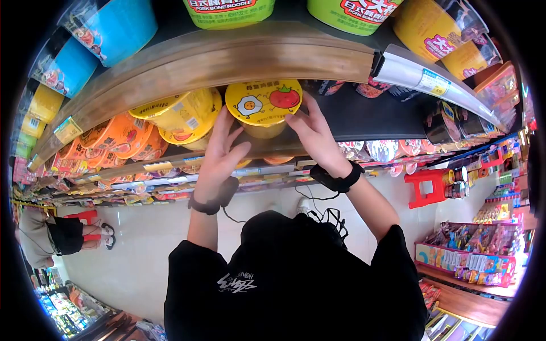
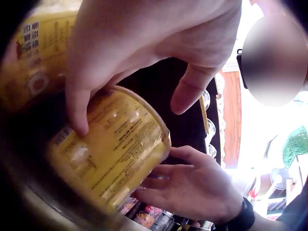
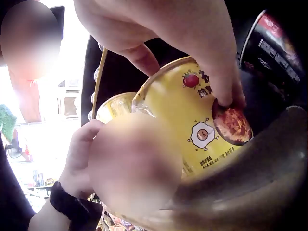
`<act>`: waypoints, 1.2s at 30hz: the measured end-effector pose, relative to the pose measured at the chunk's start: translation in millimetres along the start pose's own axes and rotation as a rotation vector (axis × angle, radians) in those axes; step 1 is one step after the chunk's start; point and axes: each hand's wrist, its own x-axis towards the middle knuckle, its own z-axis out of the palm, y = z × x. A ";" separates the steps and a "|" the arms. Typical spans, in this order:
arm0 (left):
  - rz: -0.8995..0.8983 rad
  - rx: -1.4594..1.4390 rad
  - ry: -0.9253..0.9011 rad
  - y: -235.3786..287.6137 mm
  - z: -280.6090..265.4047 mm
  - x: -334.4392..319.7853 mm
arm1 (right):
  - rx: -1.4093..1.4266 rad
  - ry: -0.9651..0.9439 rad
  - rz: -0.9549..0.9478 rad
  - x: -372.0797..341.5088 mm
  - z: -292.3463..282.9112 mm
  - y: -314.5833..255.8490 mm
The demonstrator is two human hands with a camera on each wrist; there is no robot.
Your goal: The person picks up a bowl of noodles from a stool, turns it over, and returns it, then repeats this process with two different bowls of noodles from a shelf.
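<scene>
A yellow instant noodle tub (image 1: 264, 102) with a tomato and a fried egg on its lid stands at the front of a dark shelf, between my two hands. My left hand (image 1: 219, 156) lies along its left side; in the left wrist view its fingers touch the printed wall of the tub (image 2: 120, 144), while the thumb stands apart. With its thumb near the lid's rim and fingers bent against the side, my right hand (image 1: 313, 136) holds the tub. The right wrist view shows those fingertips on the tub's picture panel (image 3: 202, 130).
More yellow tubs (image 1: 182, 113) sit close on the left, with orange tubs (image 1: 122, 136) beyond. A brown shelf edge (image 1: 239, 59) runs just above, under green tubs (image 1: 230, 11). Black tubs (image 1: 443, 122) stand to the right. A red stool (image 1: 426, 187) is on the floor behind.
</scene>
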 end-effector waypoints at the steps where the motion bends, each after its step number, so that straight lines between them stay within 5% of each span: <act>1: -0.011 -0.004 0.003 -1.5 -0.4 -0.6 | 0.002 0.003 0.011 -0.2 -0.5 0.8; 21: -0.094 0.054 0.084 -0.7 12.8 -6.7 | 0.103 0.020 0.041 -6.4 -2.1 13.8; 24: -0.114 0.104 0.134 -9.5 16.8 -12.0 | -0.084 0.106 0.024 -15.8 -11.1 20.1; 31: 0.040 0.494 0.490 6.6 54.9 -37.8 | -0.347 0.173 -0.140 -81.1 -60.4 -30.7; 36: 0.054 0.427 0.422 16.0 115.2 -51.1 | -0.349 0.225 -0.280 -147.5 -120.8 -66.9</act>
